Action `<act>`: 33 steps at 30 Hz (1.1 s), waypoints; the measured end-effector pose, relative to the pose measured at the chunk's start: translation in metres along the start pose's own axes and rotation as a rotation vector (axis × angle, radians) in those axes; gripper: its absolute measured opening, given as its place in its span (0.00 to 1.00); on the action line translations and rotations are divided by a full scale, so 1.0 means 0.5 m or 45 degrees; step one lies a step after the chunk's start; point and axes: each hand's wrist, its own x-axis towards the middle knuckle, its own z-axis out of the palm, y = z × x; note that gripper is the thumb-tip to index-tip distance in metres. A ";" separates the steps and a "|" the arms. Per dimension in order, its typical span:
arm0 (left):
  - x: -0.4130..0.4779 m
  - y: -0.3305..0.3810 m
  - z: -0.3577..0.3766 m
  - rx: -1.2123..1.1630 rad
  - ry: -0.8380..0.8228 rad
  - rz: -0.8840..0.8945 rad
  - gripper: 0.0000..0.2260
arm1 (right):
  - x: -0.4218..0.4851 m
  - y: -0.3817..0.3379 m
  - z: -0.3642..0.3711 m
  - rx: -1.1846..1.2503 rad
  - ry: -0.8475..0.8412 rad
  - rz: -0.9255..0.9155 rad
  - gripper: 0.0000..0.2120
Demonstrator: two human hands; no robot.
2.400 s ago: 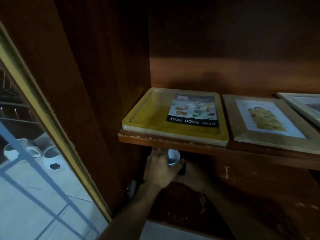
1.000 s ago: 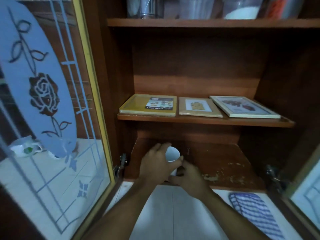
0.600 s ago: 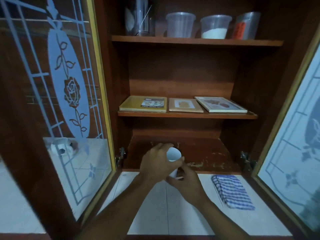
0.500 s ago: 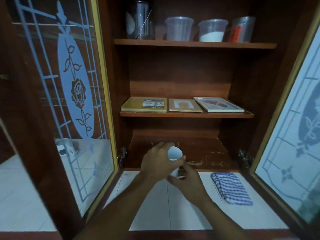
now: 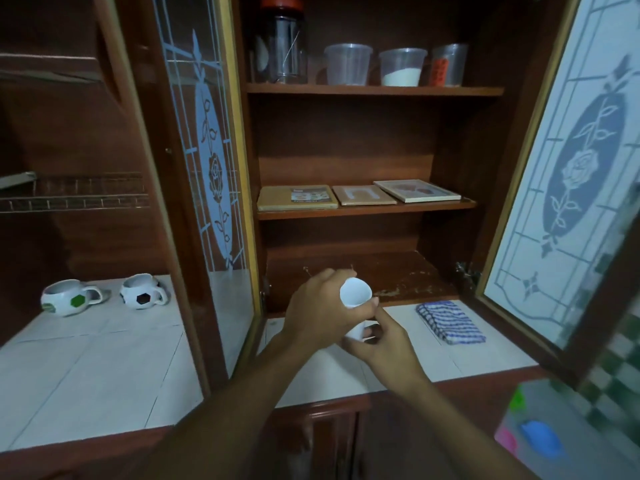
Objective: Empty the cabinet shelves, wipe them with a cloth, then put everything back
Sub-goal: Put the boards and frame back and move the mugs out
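Observation:
I hold a small white cup (image 5: 355, 295) in front of the open cabinet, above the counter's edge. My left hand (image 5: 320, 311) wraps its side from the left; my right hand (image 5: 379, 344) grips its base from below. The bare, worn bottom shelf (image 5: 408, 277) lies just behind the cup. On the middle shelf (image 5: 367, 211) lie a yellow food tray (image 5: 297, 198) and two flat framed boards (image 5: 363, 195). The top shelf carries a dark jar (image 5: 281, 46) and three plastic containers (image 5: 401, 66). A blue-and-white checked cloth (image 5: 450, 322) lies folded on the counter to the right.
Two glass doors with etched roses stand open, the left door (image 5: 207, 161) and the right door (image 5: 571, 174). Two football-patterned mugs (image 5: 104, 297) sit on the white tiled counter (image 5: 97, 368) at left. A pastel plastic box (image 5: 533, 434) shows low right.
The view has drawn back from deep inside the cabinet to in front of it. Both hands have carried the white cup out from under the middle shelf to over the counter.

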 end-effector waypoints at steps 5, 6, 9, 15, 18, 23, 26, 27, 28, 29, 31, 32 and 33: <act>-0.081 0.014 -0.043 -0.061 0.011 0.047 0.27 | -0.082 -0.029 0.016 -0.016 0.025 0.007 0.23; -0.096 0.018 -0.052 -0.053 0.007 0.054 0.25 | -0.097 -0.034 0.019 -0.011 0.025 0.006 0.22; -0.137 0.028 -0.075 -0.041 0.003 0.057 0.24 | -0.141 -0.052 0.025 -0.003 0.026 0.002 0.22; -0.231 0.048 -0.112 -0.067 0.064 0.023 0.27 | -0.238 -0.082 0.037 0.013 -0.017 -0.030 0.26; -0.283 0.057 -0.133 -0.040 0.066 0.010 0.25 | -0.289 -0.101 0.042 0.008 -0.051 -0.035 0.26; -0.367 0.052 -0.187 0.007 0.052 -0.015 0.28 | -0.370 -0.137 0.081 0.070 -0.079 -0.043 0.26; -0.403 0.038 -0.220 -0.007 0.084 -0.010 0.29 | -0.396 -0.156 0.114 0.078 -0.093 -0.044 0.25; -0.413 0.030 -0.232 -0.008 0.095 -0.015 0.29 | -0.403 -0.164 0.126 0.083 -0.099 -0.044 0.25; -0.423 0.020 -0.244 -0.010 0.107 -0.020 0.28 | -0.410 -0.173 0.141 0.089 -0.105 -0.048 0.25; -0.431 0.009 -0.257 -0.016 0.119 -0.021 0.27 | -0.413 -0.182 0.157 0.094 -0.112 -0.055 0.24; -0.442 -0.019 -0.284 -0.033 0.132 -0.022 0.27 | -0.415 -0.201 0.193 0.100 -0.130 -0.071 0.24; -0.446 -0.036 -0.299 -0.039 0.135 -0.027 0.27 | -0.415 -0.209 0.214 0.107 -0.134 -0.078 0.23; -0.449 -0.054 -0.313 -0.046 0.133 -0.036 0.27 | -0.415 -0.217 0.236 0.112 -0.133 -0.085 0.23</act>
